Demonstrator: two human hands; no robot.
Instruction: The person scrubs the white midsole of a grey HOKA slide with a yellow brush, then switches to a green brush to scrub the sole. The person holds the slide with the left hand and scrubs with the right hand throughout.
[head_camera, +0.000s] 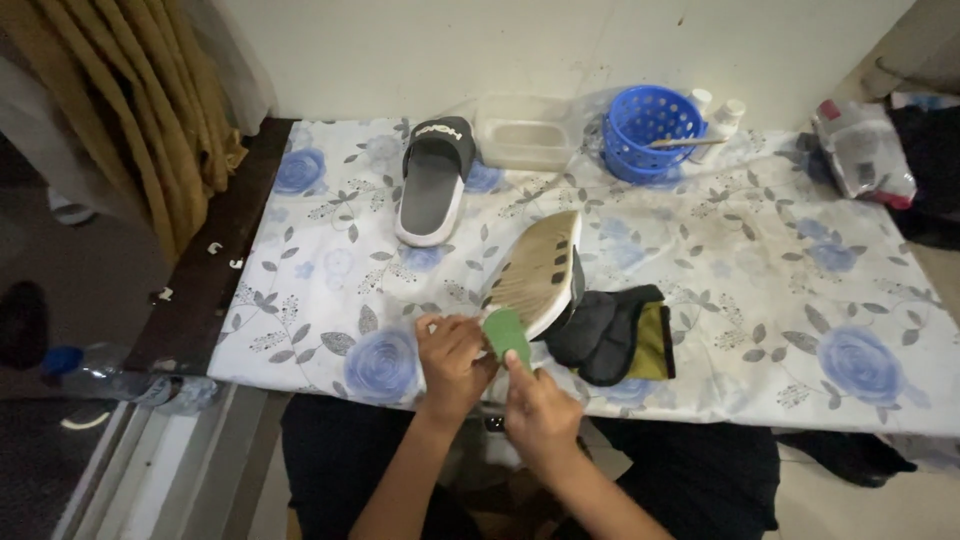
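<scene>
Green pad (506, 333) pinched btwn left hand (452, 358) & right hand (540, 412), against upturned slipper (537, 270)

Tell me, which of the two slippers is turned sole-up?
The slipper in the hands, tilted with its dirty tan sole showing; the other slipper lies flat near the wall, strap up.

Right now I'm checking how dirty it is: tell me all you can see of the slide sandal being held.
The held sandal is tipped up on its edge, its grimy tan ridged sole facing the camera, with a white rim and a black strap behind. The left hand steadies its lower end, and the right hand presses a green pad against it. A dark cloth lies beside it.
</scene>
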